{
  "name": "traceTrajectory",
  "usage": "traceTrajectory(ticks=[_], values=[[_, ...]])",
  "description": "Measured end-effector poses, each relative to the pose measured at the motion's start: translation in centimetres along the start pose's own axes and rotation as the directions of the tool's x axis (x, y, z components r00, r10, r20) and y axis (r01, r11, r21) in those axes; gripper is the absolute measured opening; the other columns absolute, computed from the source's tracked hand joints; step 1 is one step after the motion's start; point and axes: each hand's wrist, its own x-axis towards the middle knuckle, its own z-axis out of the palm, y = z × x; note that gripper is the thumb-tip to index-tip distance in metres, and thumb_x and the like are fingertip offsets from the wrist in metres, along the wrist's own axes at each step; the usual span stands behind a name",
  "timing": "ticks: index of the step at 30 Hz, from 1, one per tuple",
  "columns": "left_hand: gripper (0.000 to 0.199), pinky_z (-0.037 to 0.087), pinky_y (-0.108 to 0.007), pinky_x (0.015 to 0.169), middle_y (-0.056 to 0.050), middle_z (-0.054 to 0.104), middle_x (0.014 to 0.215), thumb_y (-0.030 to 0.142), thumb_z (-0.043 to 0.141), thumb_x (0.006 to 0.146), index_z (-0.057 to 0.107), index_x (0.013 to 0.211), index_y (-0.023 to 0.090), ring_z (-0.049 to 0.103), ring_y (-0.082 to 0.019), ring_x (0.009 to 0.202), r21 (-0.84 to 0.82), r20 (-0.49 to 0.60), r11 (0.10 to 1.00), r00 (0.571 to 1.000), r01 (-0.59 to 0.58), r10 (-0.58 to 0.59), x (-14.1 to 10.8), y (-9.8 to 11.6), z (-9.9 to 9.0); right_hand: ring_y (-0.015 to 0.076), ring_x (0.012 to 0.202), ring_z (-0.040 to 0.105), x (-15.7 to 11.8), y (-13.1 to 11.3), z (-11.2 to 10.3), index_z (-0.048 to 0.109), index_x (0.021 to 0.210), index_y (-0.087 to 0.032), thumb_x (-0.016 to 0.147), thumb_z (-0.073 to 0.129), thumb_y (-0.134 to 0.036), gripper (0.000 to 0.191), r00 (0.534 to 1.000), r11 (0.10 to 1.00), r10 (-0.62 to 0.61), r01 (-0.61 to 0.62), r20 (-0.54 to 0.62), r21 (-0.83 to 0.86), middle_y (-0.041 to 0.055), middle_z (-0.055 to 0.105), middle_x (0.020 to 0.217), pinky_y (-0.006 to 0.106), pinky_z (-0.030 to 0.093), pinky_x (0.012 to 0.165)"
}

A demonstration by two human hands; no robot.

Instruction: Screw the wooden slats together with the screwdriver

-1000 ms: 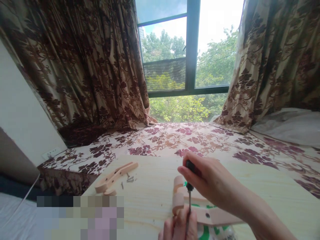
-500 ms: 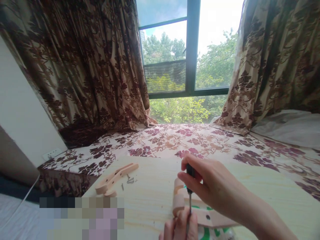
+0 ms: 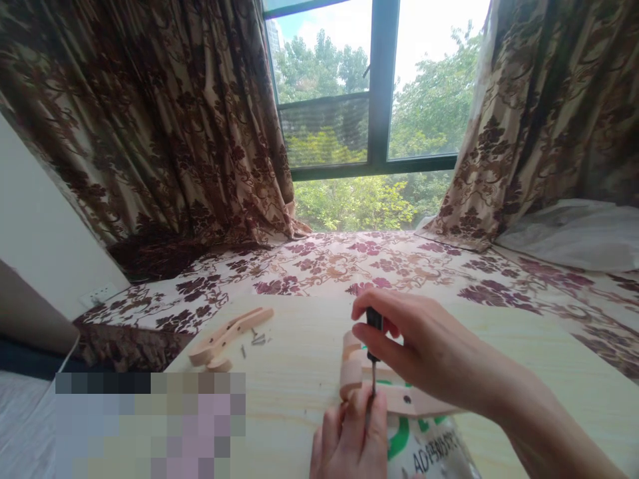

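In the head view, the right hand [image 3: 424, 352] is closed around the handle of a black-handled screwdriver with a slim metal shaft [image 3: 374, 326], thumb and forefinger near the top of the grip. The screwdriver stands close to upright at the near middle of a pale, wood-grained board [image 3: 294, 372], its long axis running nearly straight up and down and its tip pointing down. The left hand [image 3: 349, 436] lies low in front, fingers gathered about the lower end of the shaft; whether they pinch the shaft, a screw or the wood beneath cannot be told, since they cover the tip. Under and beyond them is a pale, smooth wooden part with rounded ends [image 3: 351, 380], its long bar stretching rightward beneath the right wrist and bearing one dark round spot. A clear plastic bag with green and black print [image 3: 434, 446] lies around and below that bar. The step in hand looks like driving or loosening a fastener in the wooden part; a further turn would call for the shaft kept upright, light downward pressure, and the left fingers steadying the work. Farther left on the board rest matching curved wooden pieces [image 3: 234, 336], slanting away to the right, with small grey metal screws [image 3: 258, 339] just beside them.
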Motion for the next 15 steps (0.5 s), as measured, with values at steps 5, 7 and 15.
traceTrajectory(ticks=[5,7,15], values=[[0.051,0.039,-0.031,0.079,0.004,0.055,0.125,0.052,0.028,0.088,0.044,0.129,0.025,0.054,-0.020,0.093,-0.005,0.066,0.996,0.993,-0.094,0.094,-0.05,-0.81,-0.38,0.0116,0.052,0.040,0.52,0.22,0.44,0.044,0.076,-0.021,0.089,0.044,-0.034,0.019,0.997,0.996,0.083,-0.083,-0.010,-0.027,-0.0028,0.050,0.060,0.026,0.028,0.052],[0.053,0.039,-0.030,0.081,0.005,0.054,0.126,0.054,0.027,0.088,0.043,0.130,0.026,0.054,-0.019,0.093,0.001,0.070,0.995,0.992,-0.104,0.104,-0.09,-0.93,-0.37,0.0118,0.052,0.041,0.62,0.24,0.52,0.042,0.074,-0.021,0.089,0.044,-0.035,0.021,0.992,0.991,0.125,-0.127,-0.030,-0.053,-0.0021,0.051,0.060,0.026,0.028,0.052],[0.058,0.040,-0.032,0.078,0.005,0.056,0.123,0.062,0.030,0.084,0.044,0.128,0.027,0.055,-0.021,0.093,-0.001,0.063,0.999,0.997,-0.046,0.046,-0.03,-0.52,-0.46,0.0107,0.053,0.039,0.09,0.01,0.00,0.046,0.079,-0.021,0.086,0.045,-0.023,0.008,1.000,0.999,-0.013,0.014,0.009,-0.048,-0.0035,0.050,0.062,0.025,0.027,0.052]])
